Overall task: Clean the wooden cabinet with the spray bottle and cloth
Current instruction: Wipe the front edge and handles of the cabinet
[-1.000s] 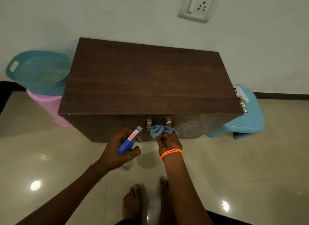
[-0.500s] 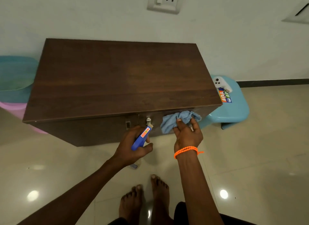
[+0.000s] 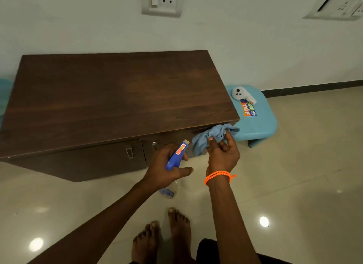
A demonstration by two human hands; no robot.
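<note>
A low dark wooden cabinet (image 3: 117, 98) stands against the wall, with two doors and two small metal handles (image 3: 129, 152) on its front. My left hand (image 3: 167, 165) grips a spray bottle (image 3: 177, 154) with a blue head, its clear body hanging below my palm, nozzle aimed toward the cabinet front. My right hand (image 3: 223, 154), with an orange band at the wrist, holds a crumpled light blue cloth (image 3: 212, 136) against the front upper edge of the cabinet near its right corner.
A light blue plastic stool (image 3: 259, 126) stands right of the cabinet with a white controller (image 3: 241, 93) on it. Wall sockets (image 3: 163, 1) are above. My bare feet (image 3: 163, 236) stand on glossy beige floor tiles. A teal tub edge (image 3: 4, 94) shows at far left.
My right hand has carried the cloth from the door handles rightward along the cabinet's front edge to the right corner. The view has shifted right. The left hand keeps the bottle.
</note>
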